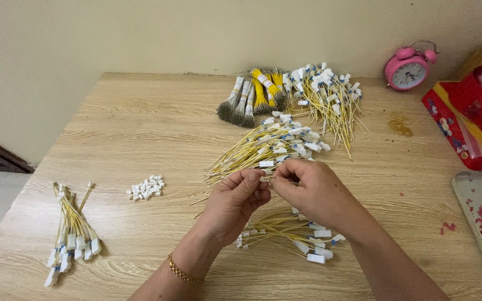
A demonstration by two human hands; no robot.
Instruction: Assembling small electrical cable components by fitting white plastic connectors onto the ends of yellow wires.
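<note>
Centrally, left hand [235,202] and right hand [312,189] meet above tabletop [140,122], each grip pinching same small white connector [264,179] with thin yellow wire at fingertips. Finished-looking bundle [288,234] lies just beneath hands; big loose wire pile [269,146] just beyond. Loose white connectors [146,188] sit left, apart; 1 tied bundle [71,234] at far left. Risk, as judged: part tiny, could slip from fingertips and drop into wires below; wire may kink if pushed crooked.
</note>
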